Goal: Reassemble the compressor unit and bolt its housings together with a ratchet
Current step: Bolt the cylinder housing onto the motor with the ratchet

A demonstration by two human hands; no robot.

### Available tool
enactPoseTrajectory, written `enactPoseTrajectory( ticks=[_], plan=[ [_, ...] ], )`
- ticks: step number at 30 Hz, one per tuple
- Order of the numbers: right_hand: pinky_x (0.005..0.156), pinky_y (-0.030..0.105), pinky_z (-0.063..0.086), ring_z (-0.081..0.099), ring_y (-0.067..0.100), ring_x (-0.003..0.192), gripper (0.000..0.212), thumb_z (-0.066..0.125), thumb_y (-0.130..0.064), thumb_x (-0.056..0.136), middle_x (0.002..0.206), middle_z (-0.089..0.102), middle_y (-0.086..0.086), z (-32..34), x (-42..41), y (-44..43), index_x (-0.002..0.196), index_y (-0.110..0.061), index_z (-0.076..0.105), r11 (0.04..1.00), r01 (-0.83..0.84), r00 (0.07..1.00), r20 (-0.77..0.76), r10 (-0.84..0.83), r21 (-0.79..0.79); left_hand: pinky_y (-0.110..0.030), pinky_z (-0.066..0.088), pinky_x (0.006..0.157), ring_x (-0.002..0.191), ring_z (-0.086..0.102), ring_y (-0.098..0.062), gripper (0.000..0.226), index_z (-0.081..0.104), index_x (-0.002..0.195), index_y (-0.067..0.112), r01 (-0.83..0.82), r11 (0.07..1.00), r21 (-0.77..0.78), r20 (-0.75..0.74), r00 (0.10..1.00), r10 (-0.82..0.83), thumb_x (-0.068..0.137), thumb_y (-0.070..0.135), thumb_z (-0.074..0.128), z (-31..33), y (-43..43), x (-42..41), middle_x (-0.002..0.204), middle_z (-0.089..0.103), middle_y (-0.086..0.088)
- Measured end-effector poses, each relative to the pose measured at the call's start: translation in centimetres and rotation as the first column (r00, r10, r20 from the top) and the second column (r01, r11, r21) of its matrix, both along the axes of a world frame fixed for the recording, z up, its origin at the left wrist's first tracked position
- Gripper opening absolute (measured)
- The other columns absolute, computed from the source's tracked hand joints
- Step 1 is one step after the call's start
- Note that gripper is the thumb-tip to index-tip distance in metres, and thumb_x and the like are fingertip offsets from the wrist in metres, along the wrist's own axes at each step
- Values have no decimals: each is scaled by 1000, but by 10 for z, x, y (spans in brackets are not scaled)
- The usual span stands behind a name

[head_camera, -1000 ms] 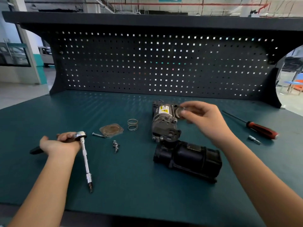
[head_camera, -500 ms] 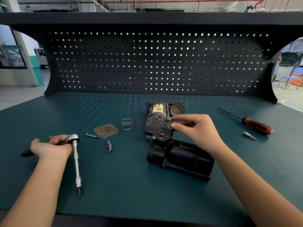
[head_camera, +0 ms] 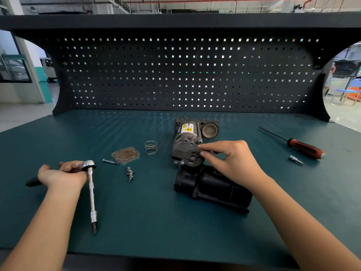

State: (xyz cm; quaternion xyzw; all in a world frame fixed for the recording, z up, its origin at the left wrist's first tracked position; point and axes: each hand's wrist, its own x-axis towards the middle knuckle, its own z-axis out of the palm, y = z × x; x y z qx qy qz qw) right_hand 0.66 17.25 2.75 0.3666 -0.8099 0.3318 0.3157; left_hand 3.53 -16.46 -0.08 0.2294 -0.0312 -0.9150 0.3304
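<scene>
The compressor unit lies mid-bench: a grey metal housing (head_camera: pixel 185 147) with a yellow label, and a black motor housing (head_camera: pixel 213 187) in front of it. My right hand (head_camera: pixel 232 163) is at the grey housing's right side, thumb and forefinger pinching what looks like a small bolt against it. My left hand (head_camera: pixel 58 176) grips the black handle of the ratchet (head_camera: pixel 90 184), whose long extension and bit lie on the bench pointing toward me. A round open port (head_camera: pixel 209 130) shows at the housing's far right.
Left of the unit lie a metal cover plate (head_camera: pixel 126 155), a coil spring (head_camera: pixel 151 147), one loose bolt (head_camera: pixel 109 161) and a few small screws (head_camera: pixel 130 174). A red-handled screwdriver (head_camera: pixel 300 146) and a small bit (head_camera: pixel 296 160) lie at the right. A pegboard (head_camera: pixel 185 75) closes off the back.
My right hand moved from the round port down to the grey housing's right side. The left hand has kept hold of the ratchet and stayed in place.
</scene>
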Motion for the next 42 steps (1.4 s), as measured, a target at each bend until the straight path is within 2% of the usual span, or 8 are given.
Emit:
enactPoseTrajectory(
  ticks=[6, 11, 14, 17, 22, 28, 32, 42],
  plan=[
    [78, 25, 53, 67, 8, 78, 17, 70, -5, 81, 86, 72, -7, 0, 1, 1, 96, -9, 74, 1000, 15, 999, 42, -16, 9, -10, 29, 45, 31, 23, -11, 34, 33, 71, 15, 1, 999, 42, -58, 998, 1, 96, 39, 37, 3, 4, 2, 39, 20, 6],
    [87, 6, 43, 60, -6, 89, 42, 69, -6, 81, 87, 68, -13, 0, 0, 4, 119, -20, 61, 998, -48, 981, 188, 55, -43, -10, 29, 42, 30, 23, -12, 39, 26, 63, 16, 48, 997, 61, -235, 971, -32, 100, 29, 30, 21, 18, 4, 39, 18, 3],
    [85, 9, 45, 60, -5, 90, 49, 67, -5, 81, 95, 64, -20, 3, 2, 2, 116, -35, 52, 988, -78, 959, 262, 111, -133, -13, 26, 38, 28, 23, -10, 55, 33, 47, 13, 85, 996, -30, -412, 907, -90, 99, 28, 28, 57, 35, 5, 36, 20, 4],
    [79, 11, 47, 64, -4, 88, 33, 63, -7, 86, 94, 69, -19, 17, 7, 2, 99, -38, 62, 930, -172, 894, 344, 286, -326, -17, 24, 45, 34, 24, -10, 65, 30, 35, 14, 64, 981, -182, -520, 841, -151, 99, 23, 25, 108, 60, 5, 39, 22, 4],
    [85, 14, 48, 65, -1, 94, 23, 62, -15, 88, 98, 71, -15, 45, 16, -8, 103, -32, 66, 909, -376, 796, 439, 417, -182, -12, 28, 36, 25, 26, -12, 65, 33, 34, 15, 196, 966, -171, -722, 642, -258, 98, 25, 29, 170, 124, -4, 33, 25, 2],
    [75, 11, 49, 65, -3, 80, 40, 59, 9, 84, 85, 71, -17, 52, 9, -4, 99, -27, 67, 898, -377, 780, 445, 440, -227, -17, 19, 48, 35, 22, -9, 59, 32, 42, 13, 397, 906, -147, -625, 672, -396, 94, 41, 36, 175, 172, -33, 38, 23, 5],
    [74, 11, 49, 65, -3, 78, 37, 63, -1, 85, 81, 72, -17, 49, 3, 3, 82, -37, 71, 888, -362, 751, 477, 457, -282, -18, 21, 37, 27, 22, -10, 48, 30, 56, 16, 446, 881, -161, -582, 677, -450, 94, 42, 38, 162, 184, -43, 36, 23, 4],
    [74, 12, 49, 67, -2, 78, 26, 67, -5, 83, 78, 71, -21, 34, -11, -3, 90, -29, 69, 898, -252, 821, 412, 395, -359, -14, 21, 29, 27, 21, -9, 46, 37, 58, 13, 511, 832, -217, -630, 578, -519, 92, 42, 44, 160, 187, -46, 36, 25, 4]
  ],
)
